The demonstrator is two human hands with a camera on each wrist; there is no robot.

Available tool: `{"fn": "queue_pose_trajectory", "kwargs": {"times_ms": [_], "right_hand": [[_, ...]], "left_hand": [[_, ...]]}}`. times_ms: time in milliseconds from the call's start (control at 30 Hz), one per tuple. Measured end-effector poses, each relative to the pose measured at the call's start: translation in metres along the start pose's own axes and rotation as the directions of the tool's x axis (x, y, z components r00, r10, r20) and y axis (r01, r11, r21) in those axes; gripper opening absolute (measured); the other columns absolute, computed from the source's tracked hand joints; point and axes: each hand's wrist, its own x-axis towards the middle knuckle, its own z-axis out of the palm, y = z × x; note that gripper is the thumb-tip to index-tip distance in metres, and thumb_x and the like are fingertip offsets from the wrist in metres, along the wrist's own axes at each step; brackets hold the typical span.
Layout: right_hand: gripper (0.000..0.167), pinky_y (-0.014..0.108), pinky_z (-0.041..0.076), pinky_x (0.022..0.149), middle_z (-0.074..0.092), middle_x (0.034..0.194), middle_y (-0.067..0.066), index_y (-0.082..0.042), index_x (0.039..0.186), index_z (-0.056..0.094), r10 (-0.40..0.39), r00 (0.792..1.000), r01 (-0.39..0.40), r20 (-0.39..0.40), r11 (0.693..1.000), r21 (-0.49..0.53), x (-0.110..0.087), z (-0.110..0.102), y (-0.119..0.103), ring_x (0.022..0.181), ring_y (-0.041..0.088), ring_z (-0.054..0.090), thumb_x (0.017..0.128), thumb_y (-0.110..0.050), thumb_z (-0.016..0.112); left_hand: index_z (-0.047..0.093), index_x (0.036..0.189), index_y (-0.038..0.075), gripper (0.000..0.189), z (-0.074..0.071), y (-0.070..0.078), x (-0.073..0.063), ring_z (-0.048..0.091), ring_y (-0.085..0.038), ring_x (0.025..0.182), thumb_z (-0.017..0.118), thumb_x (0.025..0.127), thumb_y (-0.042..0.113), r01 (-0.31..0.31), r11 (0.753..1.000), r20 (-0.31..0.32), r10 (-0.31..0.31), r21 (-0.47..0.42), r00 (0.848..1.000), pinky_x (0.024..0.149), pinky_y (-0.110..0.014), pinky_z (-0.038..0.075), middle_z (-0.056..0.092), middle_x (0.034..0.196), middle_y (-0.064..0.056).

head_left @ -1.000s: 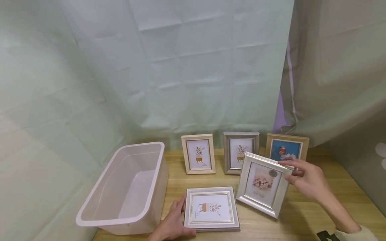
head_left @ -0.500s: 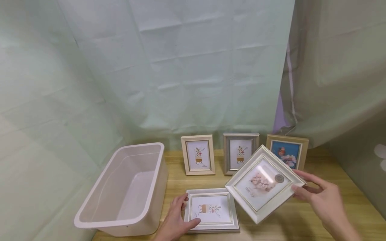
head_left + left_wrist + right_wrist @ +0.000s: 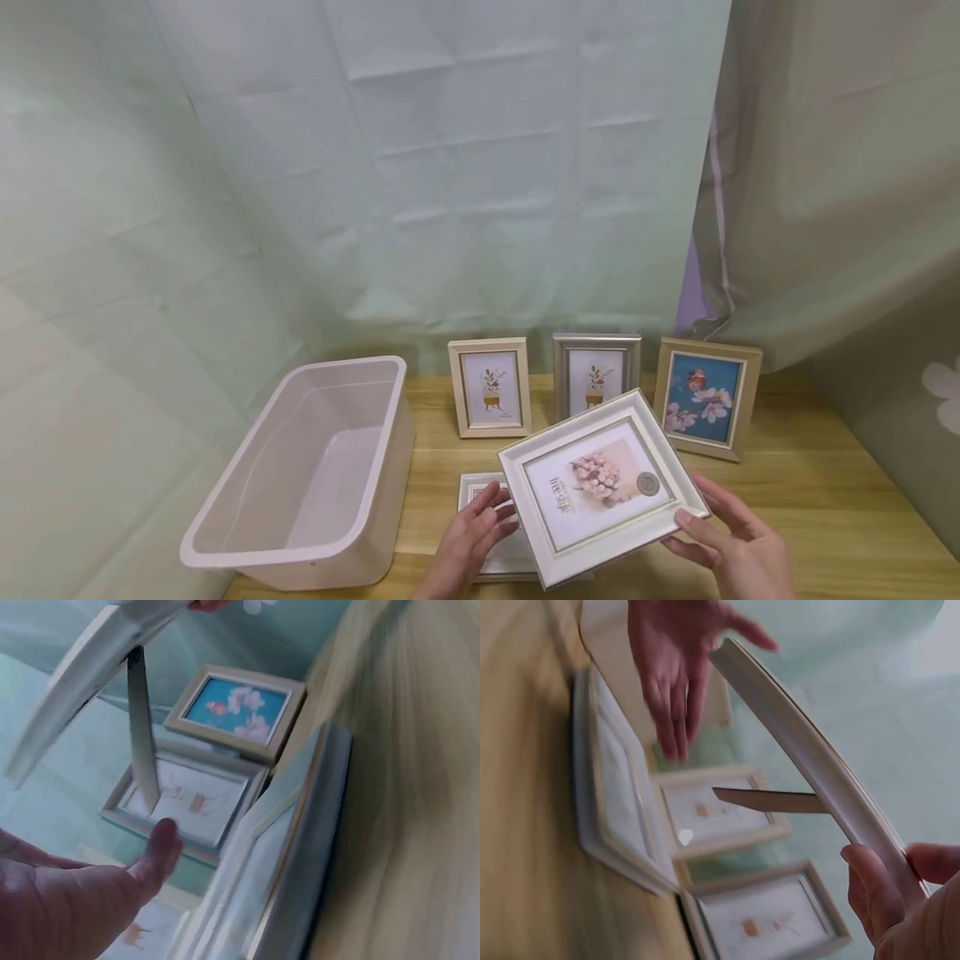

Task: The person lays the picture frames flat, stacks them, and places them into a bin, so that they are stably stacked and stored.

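The right hand (image 3: 738, 542) pinches the blossom frame (image 3: 597, 487) by one side only, thumb on the face and fingers behind, and holds it tilted above the lying frame (image 3: 513, 562) on the counter (image 3: 810, 517). With the weight far from that pinch, the frame could twist in the fingers and drop its free corner onto the lying frame, probably scuffing one of them. The left hand (image 3: 472, 533) grasps nothing, its fingers extended near the free edge; whether it brushes that edge is hard to tell in the blurred wrist views. A second risk is the support leg (image 3: 772, 800), which juts from the back and could snag on the left hand's fingers or fold if it is pressed. A careless swing away from the person could also topple the grey frame (image 3: 596, 375), which stands upright behind.

The head view shows the printed face and the pale tub (image 3: 390, 500) to the left, but neither the leg nor the gap underneath. Both wrist views reveal the leg, and the right wrist view shows the blossom frame well clear of the lying frame.
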Motion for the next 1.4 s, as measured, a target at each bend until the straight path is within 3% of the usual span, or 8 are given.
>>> {"fn": "queue_pose_trajectory", "kwargs": {"times_ms": [100,233,367,467,600,733,1133,1400], "right_hand": [[0.058,0.039,0.069,0.084,0.074,0.099,-0.022,-0.051,0.094,0.079,0.068,0.997,-0.068,-0.024,0.998,0.002,-0.005,0.01,0.012,0.092,0.012,0.078,0.095,0.007,0.077],[0.061,0.041,0.069,0.085,0.073,0.097,-0.021,-0.054,0.089,0.078,0.145,0.988,-0.145,-0.049,0.989,0.017,-0.01,0.016,0.021,0.09,0.019,0.08,0.093,0.007,0.079],[0.061,0.042,0.069,0.087,0.072,0.098,-0.017,-0.054,0.087,0.079,0.197,0.979,-0.195,-0.05,0.98,0.045,-0.012,0.017,0.027,0.089,0.027,0.082,0.093,0.007,0.08],[0.061,0.042,0.069,0.087,0.073,0.098,-0.015,-0.054,0.087,0.08,0.21,0.976,-0.208,-0.052,0.977,0.052,-0.012,0.017,0.03,0.089,0.029,0.082,0.093,0.006,0.079],[0.061,0.042,0.069,0.086,0.073,0.097,-0.015,-0.054,0.087,0.08,0.216,0.974,-0.214,-0.063,0.976,0.047,-0.012,0.018,0.033,0.088,0.03,0.083,0.092,0.007,0.081],[0.06,0.041,0.069,0.084,0.073,0.097,-0.016,-0.053,0.086,0.08,0.202,0.977,-0.2,-0.073,0.979,0.035,-0.01,0.02,0.035,0.086,0.03,0.083,0.09,0.007,0.083],[0.064,0.037,0.07,0.08,0.072,0.093,-0.017,-0.052,0.081,0.078,0.195,0.978,-0.192,-0.079,0.98,0.046,-0.004,0.026,0.045,0.079,0.023,0.082,0.089,0.012,0.081],[0.057,0.039,0.07,0.082,0.071,0.101,-0.009,-0.049,0.089,0.075,0.154,0.985,-0.154,-0.073,0.988,0.005,0.001,0.029,0.053,0.081,0.028,0.083,0.088,0.008,0.083]], "left_hand": [[-0.003,0.162,-0.023,0.092,-0.003,-0.008,-0.001,0.054,0.0,0.139,0.035,0.115,0.046,0.04,0.993,0.092,-0.029,-0.116,0.995,0.121,-0.025,0.047,0.049,0.164,-0.011],[0.023,0.169,-0.005,0.077,-0.006,-0.012,-0.004,0.049,-0.003,0.141,0.032,0.114,0.049,0.088,0.983,0.134,-0.067,-0.161,0.989,0.122,-0.028,0.043,0.056,0.153,0.011],[0.043,0.162,0.014,0.061,-0.006,-0.014,-0.005,0.051,-0.003,0.141,0.04,0.112,0.049,0.088,0.981,0.133,-0.065,-0.173,0.989,0.121,-0.03,0.041,0.062,0.147,0.015],[0.04,0.162,0.008,0.067,-0.006,-0.016,-0.004,0.054,-0.003,0.137,0.047,0.11,0.048,0.07,0.98,0.1,-0.052,-0.185,0.994,0.119,-0.03,0.044,0.065,0.143,0.014],[0.016,0.165,-0.015,0.088,-0.008,-0.02,-0.004,0.057,-0.003,0.134,0.052,0.109,0.042,0.043,0.977,0.042,-0.034,-0.208,0.999,0.117,-0.029,0.049,0.065,0.14,0.012],[0.003,0.163,-0.022,0.089,-0.009,-0.021,-0.005,0.057,-0.004,0.136,0.05,0.112,0.034,0.042,0.977,0.007,-0.041,-0.209,0.999,0.118,-0.029,0.051,0.063,0.142,0.009],[0.006,0.159,-0.028,0.081,-0.011,-0.019,-0.012,0.066,-0.005,0.122,0.055,0.107,0.009,-0.011,0.991,-0.159,-0.011,-0.136,0.987,0.103,-0.026,0.06,0.063,0.134,0.005],[0.015,0.157,-0.028,0.093,-0.012,-0.013,-0.021,0.06,-0.001,0.127,0.074,0.099,0.013,-0.132,0.991,-0.122,0.134,0.02,0.983,0.103,-0.022,0.057,0.062,0.142,0.014]]}}
